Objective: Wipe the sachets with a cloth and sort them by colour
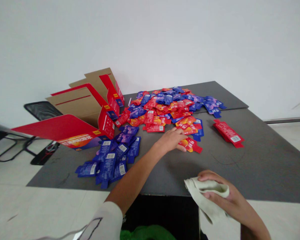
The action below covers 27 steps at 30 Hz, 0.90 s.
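My left hand (171,140) reaches over the dark table and touches a red-orange packet (190,144) at the near edge of a large heap of red and blue packets (162,103). Whether its fingers grip that packet cannot be made out. My right hand (221,193) is closed around a folded pale cloth (205,193) at the table's front edge. Separate blue packets (108,163) lie piled at the left front. A few red packets (228,133) are stacked at the right, apart from the heap.
Open red cartons with brown insides (90,106) stand at the left, flaps spread outward. The grey table (265,166) has its right edge beyond the red stack. A black mesh chair (40,110) stands behind the cartons.
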Tool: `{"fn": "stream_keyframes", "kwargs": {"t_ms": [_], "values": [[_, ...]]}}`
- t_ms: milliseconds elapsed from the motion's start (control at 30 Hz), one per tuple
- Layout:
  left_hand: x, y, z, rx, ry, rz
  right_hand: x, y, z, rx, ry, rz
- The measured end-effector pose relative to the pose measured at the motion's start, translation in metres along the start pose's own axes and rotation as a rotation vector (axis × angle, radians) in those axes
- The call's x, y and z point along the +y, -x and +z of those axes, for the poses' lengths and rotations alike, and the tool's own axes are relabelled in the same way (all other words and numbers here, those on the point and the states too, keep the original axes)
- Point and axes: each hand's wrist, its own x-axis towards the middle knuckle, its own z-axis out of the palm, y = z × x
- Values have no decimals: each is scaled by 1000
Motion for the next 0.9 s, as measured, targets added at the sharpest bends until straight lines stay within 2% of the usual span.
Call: {"fn": "stream_keyframes", "kwargs": {"t_ms": [233, 467, 633, 767, 900], "values": [[5, -8, 7, 18, -173, 44, 4, 2, 0, 10, 15, 34], [22, 3, 17, 107, -222, 91, 5, 2, 1, 42, 61, 73], [21, 4, 20, 166, -202, 22, 6, 2, 1, 63, 76, 102], [22, 6, 6, 199, -147, -77, 4, 1, 0, 64, 69, 111], [32, 34, -25, 260, -63, -226, 7, 2, -3, 56, 35, 71]]}}
